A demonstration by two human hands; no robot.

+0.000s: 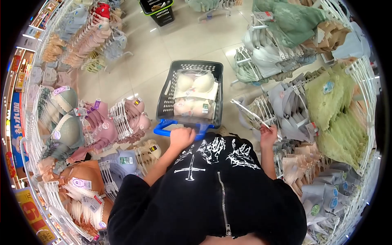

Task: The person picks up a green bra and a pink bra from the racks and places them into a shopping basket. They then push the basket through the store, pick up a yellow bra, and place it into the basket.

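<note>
My left hand (182, 138) is closed around the blue handle (163, 127) of a dark grey shopping basket (162, 98) in front of me. Inside the basket lie cream-coloured bras (195, 83) in clear packaging, with a paler peach one (188, 108) nearer the handle. Off to the right, my right hand (268, 134) has its fingers closed on a white plastic hanger (250, 113) at the end of a rack. Grey-beige bras (259, 107) hang just behind that hanger. What hangs from the held hanger, if anything, I cannot make out.
Racks of pink bras (105, 130) and orange-brown ones (83, 175) line my left. Light green garments (337, 110) and grey bras (288, 104) crowd the right side. Farther ahead, another black basket (163, 16) with a green rim stands on the tiled floor (143, 73).
</note>
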